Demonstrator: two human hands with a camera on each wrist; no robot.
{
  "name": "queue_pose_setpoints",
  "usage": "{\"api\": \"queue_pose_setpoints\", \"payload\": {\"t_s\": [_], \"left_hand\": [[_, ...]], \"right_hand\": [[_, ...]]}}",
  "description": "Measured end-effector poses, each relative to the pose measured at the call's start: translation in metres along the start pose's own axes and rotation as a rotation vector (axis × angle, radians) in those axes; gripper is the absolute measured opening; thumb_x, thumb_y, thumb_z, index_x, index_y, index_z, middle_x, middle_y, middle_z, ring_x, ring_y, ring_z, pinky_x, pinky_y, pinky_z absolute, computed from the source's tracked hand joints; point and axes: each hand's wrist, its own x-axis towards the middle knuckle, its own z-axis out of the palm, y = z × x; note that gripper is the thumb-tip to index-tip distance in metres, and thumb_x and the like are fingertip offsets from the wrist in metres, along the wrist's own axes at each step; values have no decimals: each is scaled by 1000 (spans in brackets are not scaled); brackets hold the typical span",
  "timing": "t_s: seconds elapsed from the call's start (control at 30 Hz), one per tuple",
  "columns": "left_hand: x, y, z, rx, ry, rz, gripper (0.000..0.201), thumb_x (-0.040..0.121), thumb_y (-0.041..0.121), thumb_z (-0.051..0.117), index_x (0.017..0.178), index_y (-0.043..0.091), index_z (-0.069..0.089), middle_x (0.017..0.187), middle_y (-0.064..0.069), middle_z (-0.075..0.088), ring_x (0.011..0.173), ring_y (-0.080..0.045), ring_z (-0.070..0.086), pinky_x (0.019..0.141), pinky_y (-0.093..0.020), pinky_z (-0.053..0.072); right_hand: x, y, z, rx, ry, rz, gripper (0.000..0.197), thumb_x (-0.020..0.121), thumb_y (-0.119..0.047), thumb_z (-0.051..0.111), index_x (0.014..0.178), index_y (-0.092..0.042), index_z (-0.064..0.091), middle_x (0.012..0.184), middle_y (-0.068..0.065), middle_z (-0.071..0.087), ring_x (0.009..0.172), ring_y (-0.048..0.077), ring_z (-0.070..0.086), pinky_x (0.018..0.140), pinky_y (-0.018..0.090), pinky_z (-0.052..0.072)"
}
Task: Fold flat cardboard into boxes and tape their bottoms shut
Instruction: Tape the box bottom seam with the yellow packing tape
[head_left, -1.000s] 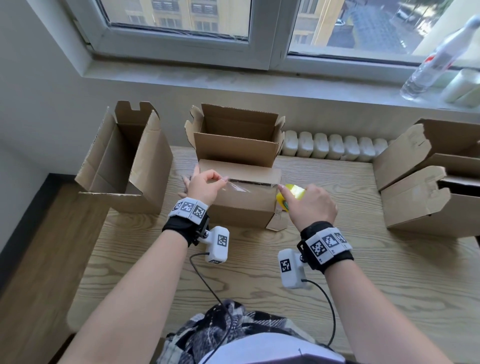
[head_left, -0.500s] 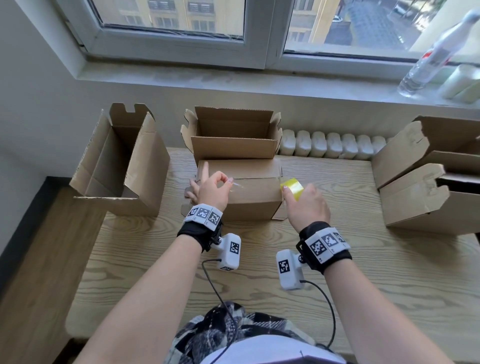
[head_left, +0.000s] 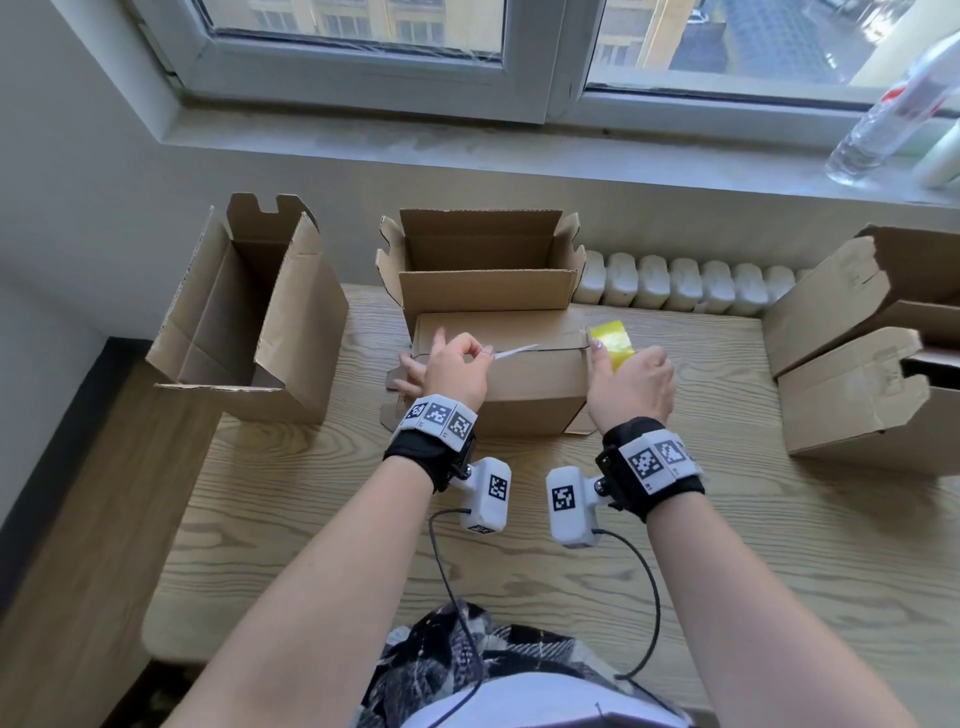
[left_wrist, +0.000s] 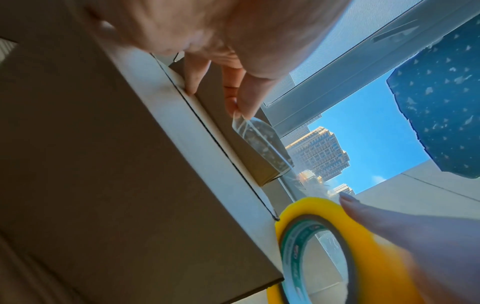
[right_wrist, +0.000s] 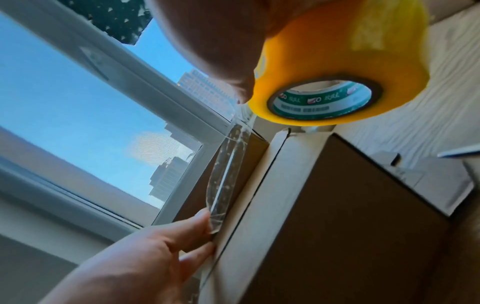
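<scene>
A closed cardboard box (head_left: 524, 384) lies bottom-up on the wooden table (head_left: 779, 545), its flap seam running left to right. My left hand (head_left: 457, 364) pinches the free end of a clear tape strip (head_left: 514, 352) between thumb and forefinger just above the seam's left part; its other fingers rest on the box's left end. My right hand (head_left: 631, 384) grips the yellow tape roll (head_left: 613, 340) at the box's right top edge. The strip (left_wrist: 259, 144) stretches from the roll (left_wrist: 324, 246) to my left fingers, twisted and lifted off the cardboard (right_wrist: 226, 174).
An open box (head_left: 483, 265) stands right behind the taped one. Another open box (head_left: 249, 317) lies on its side at the left table edge. Two more boxes (head_left: 862, 364) are stacked at the right. A plastic bottle (head_left: 893, 109) lies on the windowsill.
My left hand has shifted left and down toward the seam with the tape end. The right hand has carried the roll to the box's right edge, drawing the strip longer.
</scene>
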Motion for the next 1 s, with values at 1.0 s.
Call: {"api": "queue_pose_setpoints", "payload": {"t_s": [1.0], "left_hand": [[-1, 12, 6, -65, 99, -92, 27, 99, 39, 47, 79, 22, 51, 159, 14, 28, 148, -36, 3, 117, -55, 2]], "right_hand": [[12, 12, 4, -154, 75, -242, 45, 95, -47, 50, 104, -3, 51, 102, 16, 60, 91, 34, 57, 78, 41, 41]]}}
